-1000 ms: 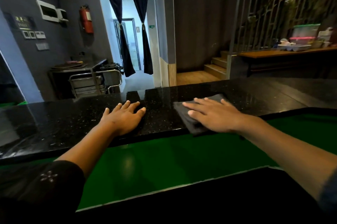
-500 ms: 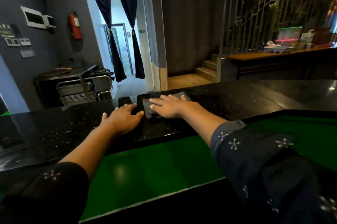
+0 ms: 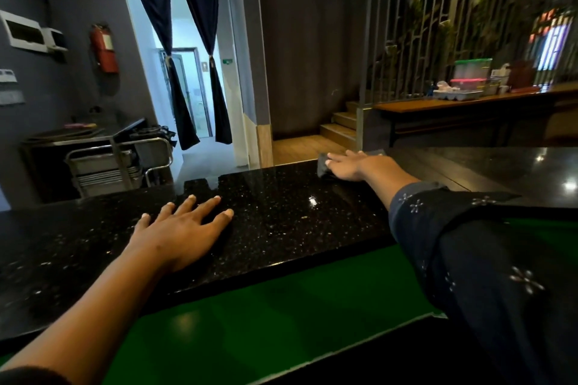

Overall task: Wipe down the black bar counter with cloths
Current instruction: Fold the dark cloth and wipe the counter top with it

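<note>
The black speckled bar counter [image 3: 281, 222] runs across the middle of the view. My left hand [image 3: 184, 231] lies flat on it with fingers spread and holds nothing. My right hand [image 3: 353, 164] is stretched out to the counter's far edge, pressing flat on a dark grey cloth [image 3: 322, 165]. Only the cloth's left end and a strip behind the fingers show; the rest is under the hand.
A green lower surface [image 3: 281, 315] lies below the counter on my side. Beyond the counter stand a metal trolley [image 3: 119, 165], a curtained doorway [image 3: 187, 96], wooden steps [image 3: 337, 128] and a wooden side table [image 3: 463, 103] with plastic containers.
My right hand has pushed the cloth away from me to the counter's far edge and to the right. My left hand stays flat on the counter.
</note>
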### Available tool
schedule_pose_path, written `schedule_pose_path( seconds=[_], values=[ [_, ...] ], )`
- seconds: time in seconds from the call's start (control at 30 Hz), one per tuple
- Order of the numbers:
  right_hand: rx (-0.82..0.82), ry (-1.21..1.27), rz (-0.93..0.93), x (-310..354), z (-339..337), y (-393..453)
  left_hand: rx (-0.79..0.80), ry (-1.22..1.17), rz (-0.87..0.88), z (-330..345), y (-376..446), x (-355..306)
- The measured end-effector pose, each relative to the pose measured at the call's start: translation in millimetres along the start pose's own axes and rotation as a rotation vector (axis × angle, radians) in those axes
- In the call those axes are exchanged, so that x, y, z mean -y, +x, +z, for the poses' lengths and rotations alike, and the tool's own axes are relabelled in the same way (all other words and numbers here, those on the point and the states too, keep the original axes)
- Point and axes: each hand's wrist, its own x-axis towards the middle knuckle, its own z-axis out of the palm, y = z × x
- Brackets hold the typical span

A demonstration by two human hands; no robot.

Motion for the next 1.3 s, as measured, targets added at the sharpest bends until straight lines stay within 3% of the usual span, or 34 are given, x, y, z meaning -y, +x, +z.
schedule_pose_path(
  seconds=[0.23,0.37,0.47,0.6,0.73,0.8,0.97,1.03,1.13,1.3],
  values=[
    [0.002,-0.06,-0.375,89,34,-104,0.026,0.018,0.007,-1,5,0],
    [-0.021,-0.07,-0.5,78,46,-156,0.037,0.035,0.032,-3,0,2],
    [-0.077,-0.063,-0.432,24,37,-167,0.019,-0.038,0.013,-4,-7,0],
    [-0.083,-0.044,-0.12,-56,15,-138,0.014,-0.049,0.003,-3,-5,-2],
    [-0.082,0.008,0.074,-55,10,-116,0.016,-0.042,-0.012,-3,0,-6],
    [-0.094,-0.01,0.039,-15,17,-118,0.021,-0.047,-0.012,-3,1,-6],
    [-0.07,-0.028,-0.245,109,49,-154,0.021,-0.055,-0.001,-4,6,-5],
    [-0.066,-0.038,-0.321,137,59,-175,-0.004,-0.187,0.036,-10,3,-3],
    [-0.079,-0.062,-0.4,130,62,-196,-0.08,-0.465,0.106,-23,-12,16],
    [-0.079,-0.042,-0.204,95,49,-180,-0.058,-0.142,-0.005,-29,-51,104]
  ],
)
